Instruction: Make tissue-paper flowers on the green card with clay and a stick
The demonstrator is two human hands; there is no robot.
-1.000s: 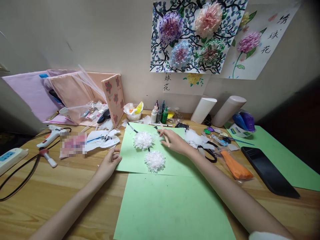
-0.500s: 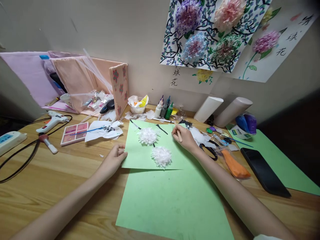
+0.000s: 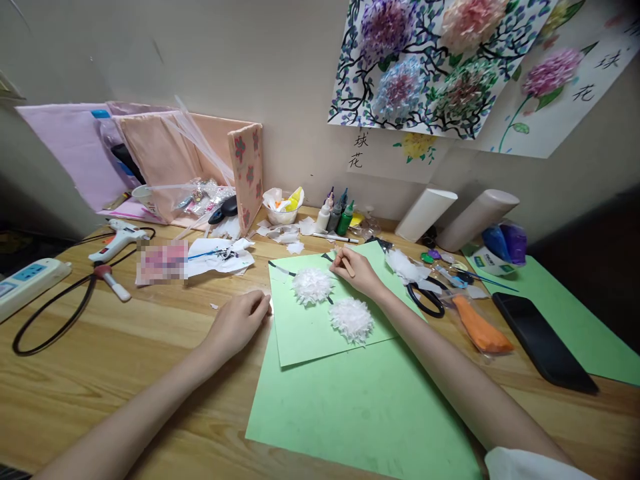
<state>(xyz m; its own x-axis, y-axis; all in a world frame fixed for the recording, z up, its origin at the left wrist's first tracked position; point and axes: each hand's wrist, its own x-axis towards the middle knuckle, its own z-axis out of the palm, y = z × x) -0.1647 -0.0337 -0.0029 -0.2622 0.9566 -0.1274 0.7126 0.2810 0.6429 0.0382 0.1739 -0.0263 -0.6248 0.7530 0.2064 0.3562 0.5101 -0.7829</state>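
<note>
On the table lies a light green sheet [image 3: 305,340] bearing two fluffy white paper flowers [image 3: 313,286] and short black painted strokes [image 3: 281,268]. My right hand [image 3: 357,270] is above the sheet's upper part, pinching a slim stick with a pale wooden handle [image 3: 349,267]; its tip is hidden by the fingers, near a black stroke. Just left of the sheet's left edge, my left hand [image 3: 243,320] rests on the table with its fingers curled together. Something small and white shows at its fingertips, too hidden to name. A larger green sheet [image 3: 340,413] lies underneath.
Scissors [image 3: 427,301], an orange packet [image 3: 483,327] and a black phone [image 3: 543,340] lie to the right. Paint bottles [image 3: 345,219] and a bowl [image 3: 283,215] stand behind. At left are a glue gun [image 3: 117,240], its cable, a power strip [image 3: 33,283] and a stained tissue [image 3: 225,257].
The upper green sheet has turned counterclockwise, its right side now further back. My left hand has come off its left edge. My right hand has shifted left with the stick, over a black stroke.
</note>
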